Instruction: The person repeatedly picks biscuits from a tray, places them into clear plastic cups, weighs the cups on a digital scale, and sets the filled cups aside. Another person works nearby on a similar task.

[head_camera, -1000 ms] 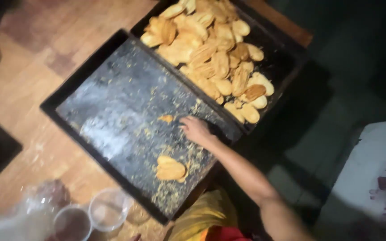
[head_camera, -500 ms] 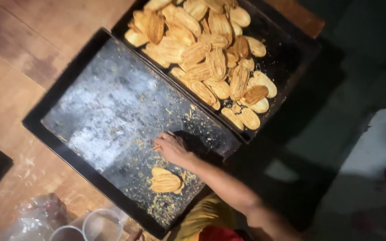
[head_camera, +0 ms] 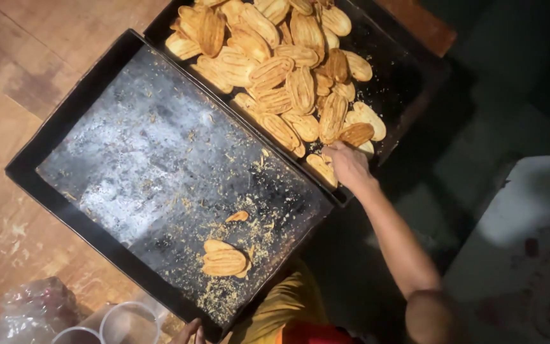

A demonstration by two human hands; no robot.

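Seen from the head camera, the right hand (head_camera: 346, 164) is reaching toward one o'clock, into the near corner of a dark baking tray (head_camera: 415, 76) heaped with ridged, golden oval biscuits (head_camera: 288, 70). Its fingers are curling closed around a biscuit at the lower edge of the heap, though whether it is actually being gripped cannot be told. The left hand (head_camera: 189, 332) is showing only as fingertips at the bottom edge, at about six o'clock, touching the rim of a second, nearly emptied tray (head_camera: 71, 121); its state cannot be told. That tray, lying at nine o'clock from the full one and touching it, is carrying crumbs, a small stack of biscuits (head_camera: 224, 260) and one broken piece (head_camera: 237, 216). Both trays are resting on a wooden worktop (head_camera: 14, 76), with clear plastic cups (head_camera: 122, 322) at seven o'clock.
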